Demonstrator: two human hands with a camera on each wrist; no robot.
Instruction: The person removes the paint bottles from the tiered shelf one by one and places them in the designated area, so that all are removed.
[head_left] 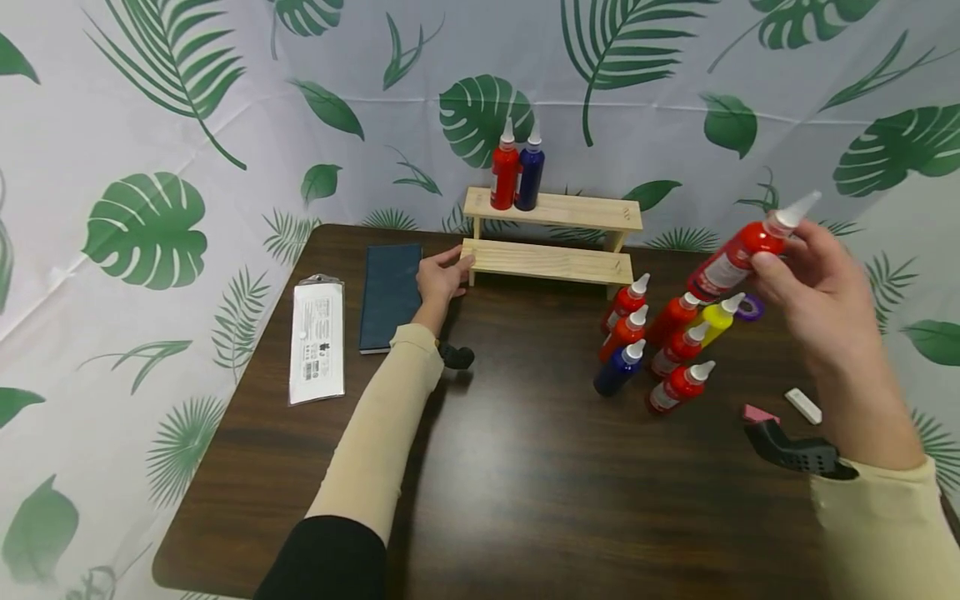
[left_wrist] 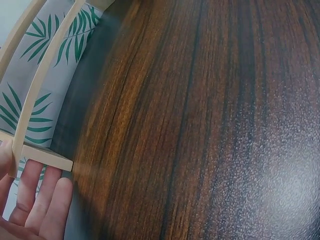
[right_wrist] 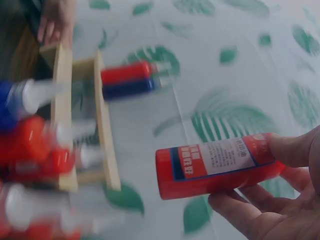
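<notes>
My right hand [head_left: 828, 292] grips a red squeeze bottle [head_left: 731, 262] with a white pointed nozzle, held tilted above a cluster of bottles. Its printed label faces the right wrist view, where the bottle [right_wrist: 215, 165] lies nearly sideways. At the left end of a two-tier wooden shelf [head_left: 551, 260], my left hand [head_left: 441, 279] holds the lower tier, thumb on top and fingers beneath. On the upper tier, a red bottle [head_left: 505, 177] and a dark blue bottle [head_left: 530, 177] stand side by side at the left.
Several red bottles [head_left: 678, 387], a blue bottle [head_left: 618, 369] and a yellow bottle [head_left: 718, 318] stand right of centre. Behind them lies a purple roll [head_left: 750, 307]. A pink block [head_left: 761, 414] and a white block [head_left: 804, 406] lie rightward. A dark notebook [head_left: 388, 292] and a white package [head_left: 317, 342] lie left.
</notes>
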